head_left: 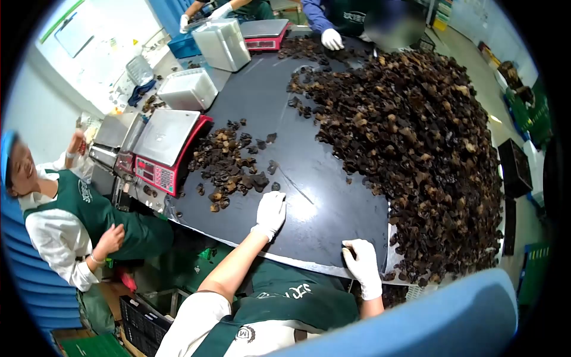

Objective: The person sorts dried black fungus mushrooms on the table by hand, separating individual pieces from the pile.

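My left hand (271, 214), in a white glove, rests on the dark tabletop (256, 104) with its fingers stretched forward. Just beyond its fingertips lies a small dark piece (275, 186). Left of that hand is a small spread of dark brown, curled pieces that look like dried wood ear mushroom (229, 160). My right hand (361, 263), gloved in white too, is at the table's near edge with thumb and fingers apart and nothing in it. The large heap of the same dried pieces (416, 143) rises beyond and to the right of it.
A red weighing scale (169, 140) stands at the table's left, with white plastic tubs (189, 89) behind it and another scale (264, 33) further back. One person in a green apron (89, 208) is at the left. A co-worker's gloved hand (332, 39) touches pieces at the far edge.
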Demonstrator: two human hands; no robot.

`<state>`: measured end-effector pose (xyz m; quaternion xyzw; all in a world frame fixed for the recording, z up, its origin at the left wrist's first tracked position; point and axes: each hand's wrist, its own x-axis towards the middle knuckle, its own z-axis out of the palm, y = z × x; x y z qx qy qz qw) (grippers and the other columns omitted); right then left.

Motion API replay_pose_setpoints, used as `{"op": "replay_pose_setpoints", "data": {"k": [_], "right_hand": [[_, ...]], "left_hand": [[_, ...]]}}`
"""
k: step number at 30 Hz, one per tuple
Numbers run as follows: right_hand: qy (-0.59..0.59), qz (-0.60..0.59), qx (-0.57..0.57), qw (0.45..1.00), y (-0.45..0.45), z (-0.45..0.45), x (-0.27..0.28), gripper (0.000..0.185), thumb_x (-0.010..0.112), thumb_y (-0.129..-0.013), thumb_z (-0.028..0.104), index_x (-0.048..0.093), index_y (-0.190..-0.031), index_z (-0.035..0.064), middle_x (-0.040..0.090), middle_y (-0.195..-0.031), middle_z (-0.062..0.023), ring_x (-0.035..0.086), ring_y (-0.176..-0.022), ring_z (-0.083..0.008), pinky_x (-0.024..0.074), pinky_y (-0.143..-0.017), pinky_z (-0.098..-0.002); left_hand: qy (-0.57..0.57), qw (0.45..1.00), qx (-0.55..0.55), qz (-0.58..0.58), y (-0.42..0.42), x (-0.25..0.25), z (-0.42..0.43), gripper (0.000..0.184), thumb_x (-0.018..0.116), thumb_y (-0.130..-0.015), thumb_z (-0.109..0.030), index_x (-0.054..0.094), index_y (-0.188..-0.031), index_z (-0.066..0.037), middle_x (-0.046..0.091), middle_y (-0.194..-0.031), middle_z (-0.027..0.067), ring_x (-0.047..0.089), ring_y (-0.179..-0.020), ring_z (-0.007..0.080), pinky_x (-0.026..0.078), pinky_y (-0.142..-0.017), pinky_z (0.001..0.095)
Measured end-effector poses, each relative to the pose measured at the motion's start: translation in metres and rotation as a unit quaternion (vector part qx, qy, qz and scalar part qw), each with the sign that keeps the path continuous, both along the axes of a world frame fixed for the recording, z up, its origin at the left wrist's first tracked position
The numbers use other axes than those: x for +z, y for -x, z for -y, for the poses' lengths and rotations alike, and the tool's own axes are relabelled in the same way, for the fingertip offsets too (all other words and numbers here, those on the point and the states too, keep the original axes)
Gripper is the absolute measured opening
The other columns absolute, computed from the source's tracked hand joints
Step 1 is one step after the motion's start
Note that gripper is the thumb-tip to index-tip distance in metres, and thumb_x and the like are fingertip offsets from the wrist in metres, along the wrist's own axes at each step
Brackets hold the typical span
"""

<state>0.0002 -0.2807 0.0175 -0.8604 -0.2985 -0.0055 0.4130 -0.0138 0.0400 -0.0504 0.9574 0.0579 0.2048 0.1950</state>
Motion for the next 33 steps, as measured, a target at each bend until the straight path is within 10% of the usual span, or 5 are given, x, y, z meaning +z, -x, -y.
{"op": "replay_pose_setpoints", "data": {"k": [7, 16, 25, 31, 33], "right_hand": [[0.009, 0.009, -0.118, 0.993, -0.002, 0.043, 0.012, 0.012, 0.07, -0.081, 0.005, 0.07, -0.093, 0.0043, 0.069, -0.085, -0.0122, 0.065, -0.082, -0.0324, 0.0508, -0.075, -0.0419], [-0.056, 0.047, -0.171, 0.983, 0.007, 0.054, 0.011, 0.02, 0.069, -0.079, -0.001, 0.071, -0.097, 0.0059, 0.068, -0.091, -0.0094, 0.065, -0.087, -0.0287, 0.0505, -0.082, -0.038], [-0.035, 0.067, -0.286, 0.955, 0.005, 0.102, 0.04, 0.02, 0.07, -0.081, 0.0, 0.069, -0.1, 0.0044, 0.067, -0.094, -0.0123, 0.064, -0.085, -0.0273, 0.052, -0.072, -0.035], [-0.042, 0.059, -0.281, 0.957, 0.008, 0.108, 0.026, 0.018, 0.07, -0.079, -0.001, 0.071, -0.095, 0.0067, 0.067, -0.087, -0.0093, 0.063, -0.078, -0.0271, 0.0499, -0.072, -0.0369], [-0.067, 0.054, -0.244, 0.966, -0.004, 0.094, 0.024, 0.018, 0.069, -0.08, 0.002, 0.07, -0.098, 0.0085, 0.066, -0.085, -0.0078, 0.062, -0.077, -0.0269, 0.0495, -0.073, -0.0377]], "left_hand": [[0.214, 0.848, -0.482, 0.054, 0.027, 0.027, 0.155, 0.019, 0.06, -0.09, -0.021, 0.07, -0.098, -0.008, 0.067, -0.096, 0.0138, 0.063, -0.092, 0.0346, 0.05, -0.086, 0.0437], [-0.095, 0.952, -0.119, -0.264, -0.046, 0.04, 0.091, 0.073, 0.055, -0.093, -0.043, 0.036, -0.151, -0.003, 0.023, -0.161, 0.0251, 0.016, -0.15, 0.0439, 0.009, -0.118, 0.065], [0.263, 0.681, -0.676, -0.099, 0.038, 0.037, 0.237, 0.035, 0.061, -0.085, -0.025, 0.064, -0.112, -0.004, 0.061, -0.106, 0.0165, 0.057, -0.107, 0.0287, 0.044, -0.097, 0.0448], [-0.097, 0.966, -0.22, -0.094, -0.066, 0.0, 0.179, 0.062, 0.058, -0.088, -0.03, 0.048, -0.141, 0.001, 0.038, -0.152, 0.0296, 0.029, -0.143, 0.0483, 0.024, -0.119, 0.0537], [0.005, 0.927, -0.323, -0.191, -0.057, 0.029, 0.194, 0.072, 0.061, -0.083, -0.033, 0.043, -0.142, 0.004, 0.036, -0.151, 0.0302, 0.026, -0.145, 0.0474, 0.022, -0.118, 0.0584]]}}
